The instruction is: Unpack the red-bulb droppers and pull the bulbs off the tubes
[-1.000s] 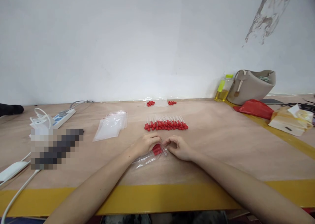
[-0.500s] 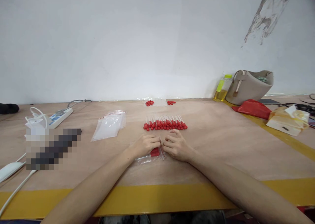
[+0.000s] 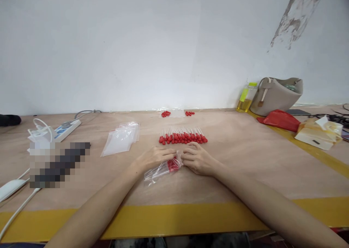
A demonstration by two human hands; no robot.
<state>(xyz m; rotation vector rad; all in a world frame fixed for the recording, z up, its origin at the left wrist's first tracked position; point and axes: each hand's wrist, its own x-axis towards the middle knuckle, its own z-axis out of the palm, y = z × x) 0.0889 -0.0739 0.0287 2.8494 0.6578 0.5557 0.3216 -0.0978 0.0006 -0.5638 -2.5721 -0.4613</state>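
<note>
A small clear zip bag (image 3: 160, 170) with red-capped droppers inside lies on the wooden table (image 3: 245, 161) in front of me. My left hand (image 3: 154, 157) rests on its left part, fingers closed over the bag's top edge. My right hand (image 3: 197, 159) pinches the same end of the bag from the right. Just beyond my hands lies a row of several red-capped droppers (image 3: 183, 137). A stack of empty zip bags (image 3: 121, 137) lies to the left of the row.
Two small heaps of red caps (image 3: 177, 113) on plastic lie near the wall. A power strip (image 3: 65, 128) with cables lies far left. A yellow bottle (image 3: 245, 97), grey bag (image 3: 276, 95), red pouch (image 3: 279, 120) and tissue pack (image 3: 317, 133) stand at right.
My hands came together over the bag's end, then the left hand slid slightly left. The bag now lies tilted, with its clear tail showing toward the lower left.
</note>
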